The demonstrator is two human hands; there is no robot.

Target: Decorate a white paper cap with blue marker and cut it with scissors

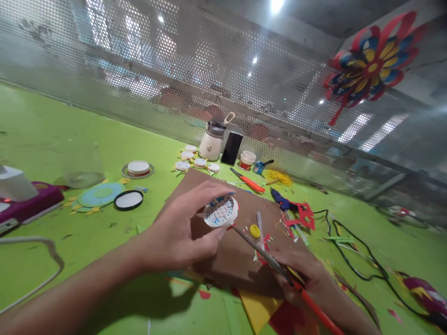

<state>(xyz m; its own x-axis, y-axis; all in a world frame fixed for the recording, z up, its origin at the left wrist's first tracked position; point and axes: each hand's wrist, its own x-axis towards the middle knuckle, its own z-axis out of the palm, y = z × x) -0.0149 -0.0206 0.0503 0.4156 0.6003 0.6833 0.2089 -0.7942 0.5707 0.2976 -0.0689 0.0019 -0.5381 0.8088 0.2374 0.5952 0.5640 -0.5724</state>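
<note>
My left hand (185,225) pinches a small round white piece (219,212) between thumb and fingers. Its face has dark crossing lines and blue speckles, and its side is a pale rim. In my right hand (307,274) are red-handled scissors (267,258). Their blade tips reach the lower right edge of the round piece; I cannot tell whether they touch it. Both hands are above a brown board (244,274). On the board lie a yellow disc (255,231), a pen-like stick (260,228) and red paper scraps.
Behind the board stand a white kettle-like jug (210,142), a phone (232,148) and a paint pot (247,159). A glue gun (283,200) with a black cord lies right. Several white discs (199,163), a black-rimmed disc (128,200) and a purple power strip (31,200) are left.
</note>
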